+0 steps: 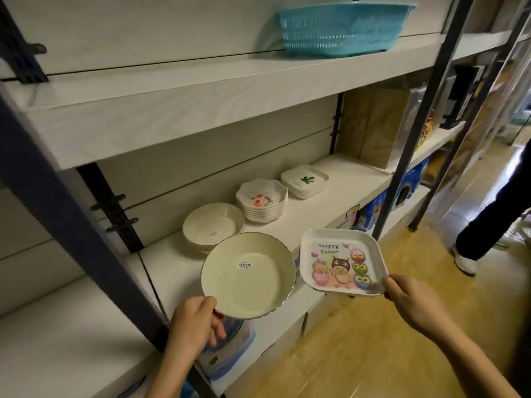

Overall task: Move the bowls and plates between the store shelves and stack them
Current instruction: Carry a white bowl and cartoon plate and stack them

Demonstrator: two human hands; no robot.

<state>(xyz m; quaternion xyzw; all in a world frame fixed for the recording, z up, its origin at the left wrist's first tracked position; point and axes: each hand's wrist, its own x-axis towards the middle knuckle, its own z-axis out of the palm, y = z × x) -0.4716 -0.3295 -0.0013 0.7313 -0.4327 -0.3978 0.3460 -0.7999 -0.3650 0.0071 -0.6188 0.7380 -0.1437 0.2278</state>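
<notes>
- Square plate (343, 262), white, rounded corners; printing reading "Happy Easter" above cartoon chicks and owls; right hand (409, 303) pinching its near right corner, thumb on top, and holding it in the air in front of the shelf edge.
- Cream bowl (248, 278), fluted with a dark rim; small price sticker (244, 265) sitting inside it, print too small to read; left hand (195, 323) gripping the near rim, fingers curling underneath; the bowl hanging over the front edge of the middle shelf (313, 214), just beside the square plate.
- Stack of plain round bowls (212, 226) standing on the middle shelf just behind the held bowl; a small mark inside the top one, illegible.
- Stack of scalloped bowls (262, 203), floral print inside the top one, sitting to the right of the round stack.
- Stack of square dishes (304, 181), green motif, possibly a cactus, lying furthest right of the three.
- Brown box (373, 124) occupying the far right end of that shelf; bare board lying between it and the square dishes.
- Turquoise basket (344, 25) resting on the upper shelf.
- Dark upright post (71, 225) running diagonally just left of the left hand; a second post (413, 133) standing to the right of the stacks.
- Another person's leg (488, 225) standing in the aisle on the wooden floor, well apart from the plate.
</notes>
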